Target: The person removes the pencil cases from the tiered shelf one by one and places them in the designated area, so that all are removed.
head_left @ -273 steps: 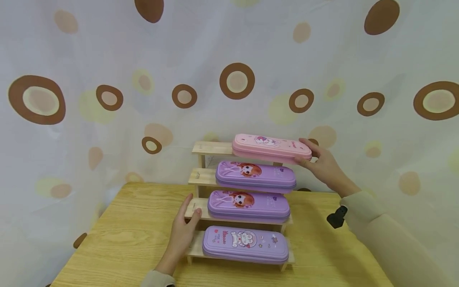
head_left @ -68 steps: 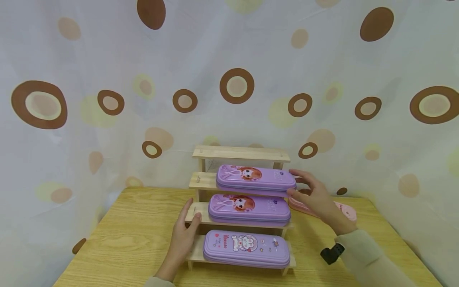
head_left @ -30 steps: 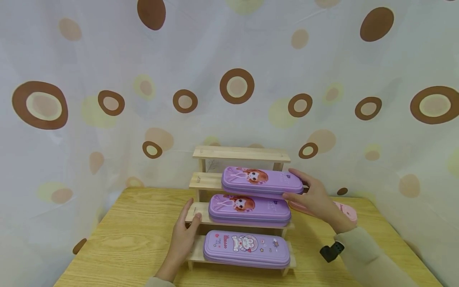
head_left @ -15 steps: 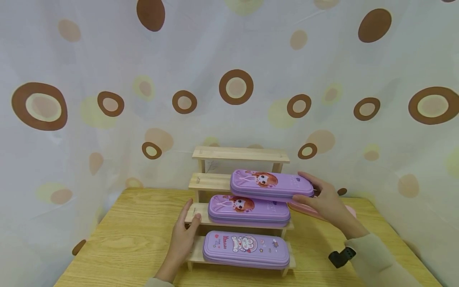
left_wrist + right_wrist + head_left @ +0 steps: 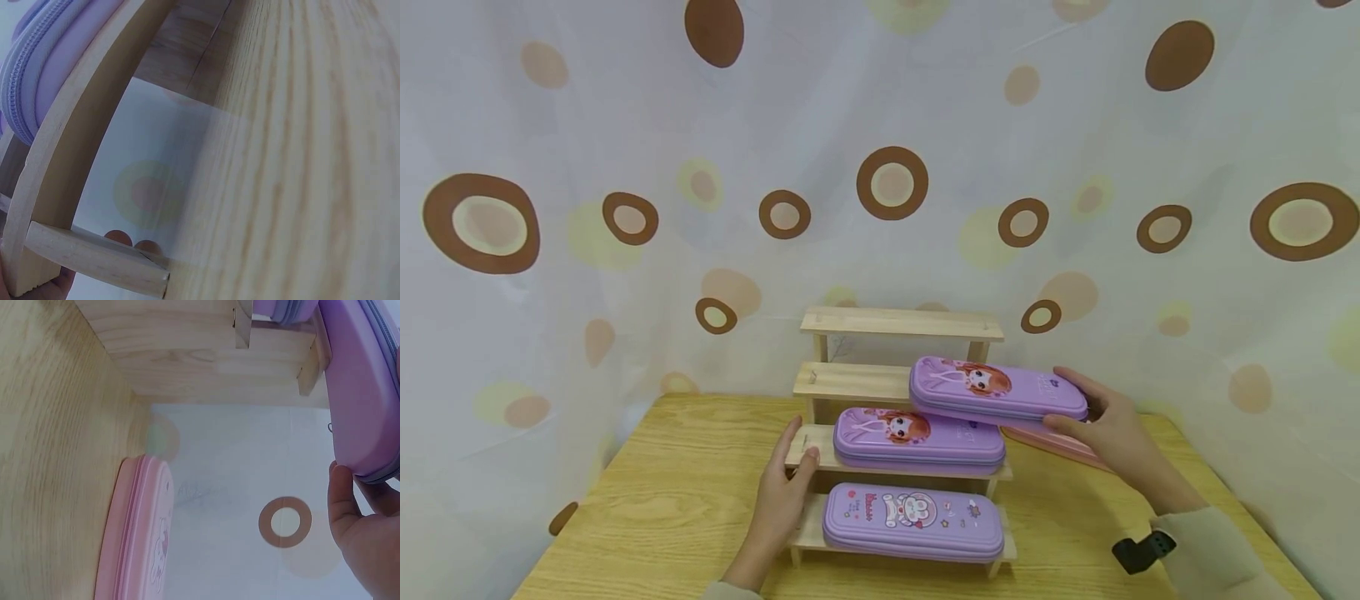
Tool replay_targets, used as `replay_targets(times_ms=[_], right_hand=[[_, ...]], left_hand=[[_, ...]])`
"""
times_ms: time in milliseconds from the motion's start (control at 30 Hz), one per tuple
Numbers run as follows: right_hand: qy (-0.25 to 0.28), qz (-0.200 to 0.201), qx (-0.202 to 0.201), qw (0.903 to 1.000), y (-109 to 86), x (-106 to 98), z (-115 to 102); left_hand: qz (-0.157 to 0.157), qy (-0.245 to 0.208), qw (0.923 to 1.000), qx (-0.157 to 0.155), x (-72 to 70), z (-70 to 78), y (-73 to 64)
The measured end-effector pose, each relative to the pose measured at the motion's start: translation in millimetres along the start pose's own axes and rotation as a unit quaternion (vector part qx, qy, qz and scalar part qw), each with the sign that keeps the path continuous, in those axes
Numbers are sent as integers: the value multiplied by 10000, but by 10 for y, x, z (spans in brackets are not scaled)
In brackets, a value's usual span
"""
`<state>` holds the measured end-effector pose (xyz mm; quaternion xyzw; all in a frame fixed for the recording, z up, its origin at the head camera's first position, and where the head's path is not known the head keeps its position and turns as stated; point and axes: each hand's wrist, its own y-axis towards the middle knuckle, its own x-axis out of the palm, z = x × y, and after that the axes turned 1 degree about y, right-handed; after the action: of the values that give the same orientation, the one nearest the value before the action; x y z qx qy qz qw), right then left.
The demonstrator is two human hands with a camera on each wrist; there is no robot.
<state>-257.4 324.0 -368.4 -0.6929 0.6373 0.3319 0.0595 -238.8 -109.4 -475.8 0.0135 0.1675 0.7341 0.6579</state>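
Observation:
My right hand pinches the right end of a purple pencil case printed with a red-haired girl, thumb in front and fingers behind. The case is raised and juts right past a four-step wooden display stand. In the right wrist view, fingertips press the end of the case. My left hand grips the left side of the stand at its second-lowest step; fingertips show behind a wooden bar. A matching girl-print case lies on that step, and a lilac bunny-print case on the lowest.
A pink pencil case lies on the wooden table right of the stand, partly hidden in the head view by the right hand and the raised case. Close behind hangs a dotted cloth.
Earlier, the pink case went from the top step to the table at right. Since then, my right hand has taken the upper girl-print case off its step and moved it right. My left hand stays put.

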Motion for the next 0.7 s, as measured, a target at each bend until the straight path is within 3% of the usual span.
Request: replay_targets(times_ms=[700], right_hand=[[105,543,156,9983,-303,-377,282]], left_hand=[[16,1,9999,-110,2,-4,2]])
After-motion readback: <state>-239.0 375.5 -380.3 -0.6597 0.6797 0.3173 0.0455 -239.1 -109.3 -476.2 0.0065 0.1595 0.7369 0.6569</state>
